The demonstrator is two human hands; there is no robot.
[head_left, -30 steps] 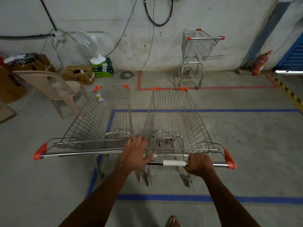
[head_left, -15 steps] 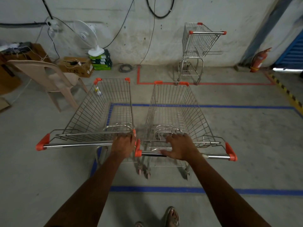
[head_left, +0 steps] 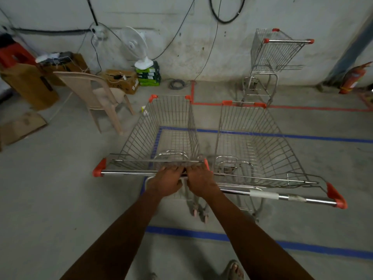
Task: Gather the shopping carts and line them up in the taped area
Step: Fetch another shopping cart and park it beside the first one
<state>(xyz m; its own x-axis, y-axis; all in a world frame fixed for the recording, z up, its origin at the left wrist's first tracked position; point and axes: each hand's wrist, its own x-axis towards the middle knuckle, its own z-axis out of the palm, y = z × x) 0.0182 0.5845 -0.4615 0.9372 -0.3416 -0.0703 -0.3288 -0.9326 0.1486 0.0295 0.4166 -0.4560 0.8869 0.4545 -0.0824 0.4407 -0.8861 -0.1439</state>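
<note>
Two wire shopping carts with orange corner caps stand side by side. The left cart [head_left: 167, 126] straddles the left line of the blue tape rectangle [head_left: 282, 135]; the right cart [head_left: 252, 138] stands inside it. My left hand [head_left: 167, 183] is closed on the left cart's handle near its right end. My right hand [head_left: 201, 178] sits right beside it, fingers curled over the same handle by the orange end cap. The right cart's handle runs out from under my right wrist, its left end hidden. A third cart [head_left: 272, 55] stands by the far wall behind red tape [head_left: 302, 107].
A beige plastic chair [head_left: 96, 91] stands just left of the left cart. Cardboard boxes [head_left: 123, 79], a white fan [head_left: 137, 47] and cables line the back wall. A fire extinguisher [head_left: 353, 79] leans at the far right. My sandalled foot [head_left: 234, 269] is at the bottom edge.
My right hand left the right cart's handle and slid left until it touches my left hand. The view swung left, so both carts now sit further right.
</note>
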